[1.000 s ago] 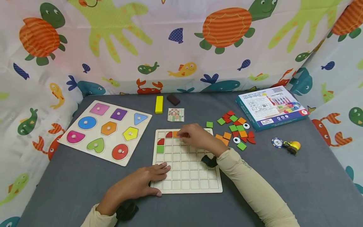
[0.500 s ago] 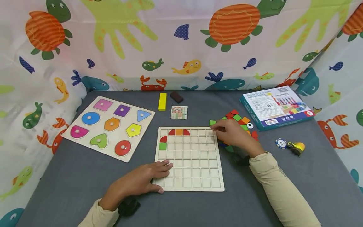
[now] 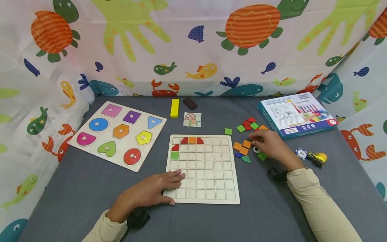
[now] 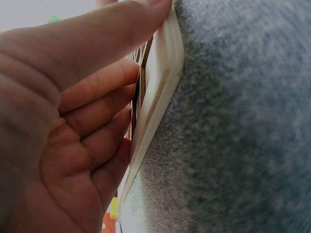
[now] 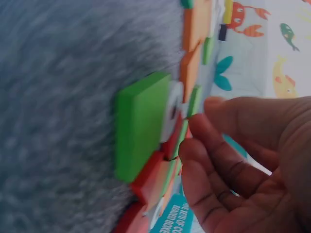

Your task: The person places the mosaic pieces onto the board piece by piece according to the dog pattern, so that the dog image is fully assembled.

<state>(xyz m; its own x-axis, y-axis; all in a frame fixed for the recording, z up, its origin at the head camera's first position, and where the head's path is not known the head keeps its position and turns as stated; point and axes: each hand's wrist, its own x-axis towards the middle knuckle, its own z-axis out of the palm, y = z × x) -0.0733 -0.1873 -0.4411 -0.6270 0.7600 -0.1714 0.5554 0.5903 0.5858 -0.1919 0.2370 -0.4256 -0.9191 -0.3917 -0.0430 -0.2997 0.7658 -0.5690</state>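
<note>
My left hand (image 3: 151, 190) rests on the lower left corner of a light wooden grid board (image 3: 208, 174), thumb along its front edge. The left wrist view shows the board's edge (image 4: 150, 116) beside those fingers. In the top row an orange square tile (image 3: 191, 140) lies between two red rounded tiles, one being the right red tile (image 3: 200, 140). At the left are another red tile (image 3: 175, 148) and a green square (image 3: 174, 155). My right hand (image 3: 270, 144) is over the loose tiles, fingers bent loosely, nothing seen between them; a green tile (image 5: 141, 126) lies close by.
Orange tiles (image 3: 238, 146) and a green rounded tile (image 3: 246, 159) lie right of the board. Behind it are a pattern card (image 3: 192, 119), a yellow block (image 3: 174, 108) and a dark block (image 3: 190, 103). A shape puzzle (image 3: 121, 114) lies left, a box (image 3: 297, 114) right.
The right hand has gone from the board's top row rightward to the loose tiles. A red tile now shows right of the orange one. The left hand stays on the board.
</note>
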